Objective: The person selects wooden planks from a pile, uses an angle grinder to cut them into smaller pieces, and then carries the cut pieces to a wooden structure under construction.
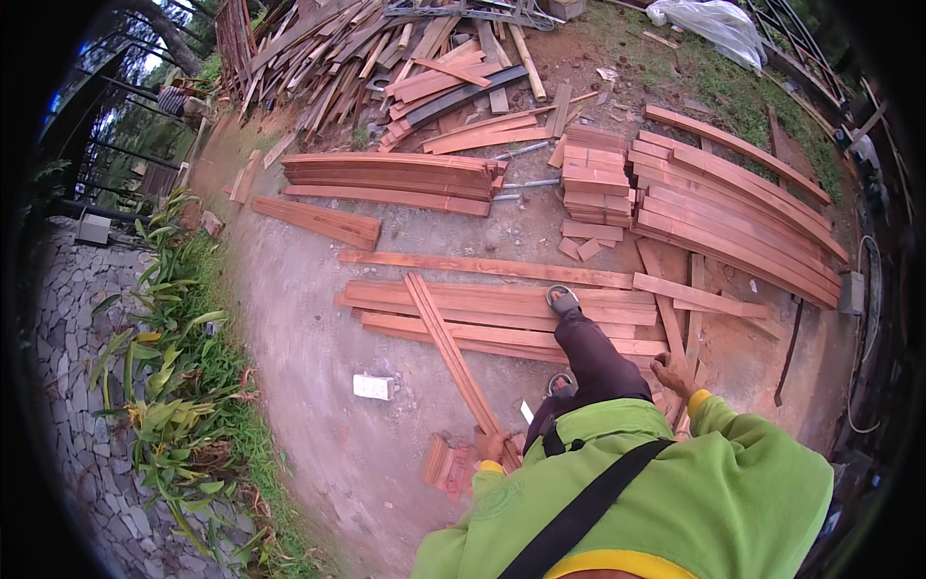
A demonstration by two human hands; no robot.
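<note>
My left hand [492, 447] is wrapped round the near end of a long narrow wooden plank [446, 349]. A groove or gap runs along the plank, and I cannot tell if it is one piece or two. It slants away to the left, its far end over several reddish boards [502, 297] laid flat side by side. My right hand [673, 373] hangs beside my right leg with its fingers curled, close to the boards' right end; what it holds, if anything, is hidden. One sandalled foot [561, 299] rests on the flat boards.
A white block [373, 387] lies left of the plank, and short wood pieces [449, 465] lie by my left hand. Board stacks [738, 207] [386, 181] stand beyond, with a scrap wood heap [338, 58] at the back. Plants [164, 415] edge the stone paving [82, 386].
</note>
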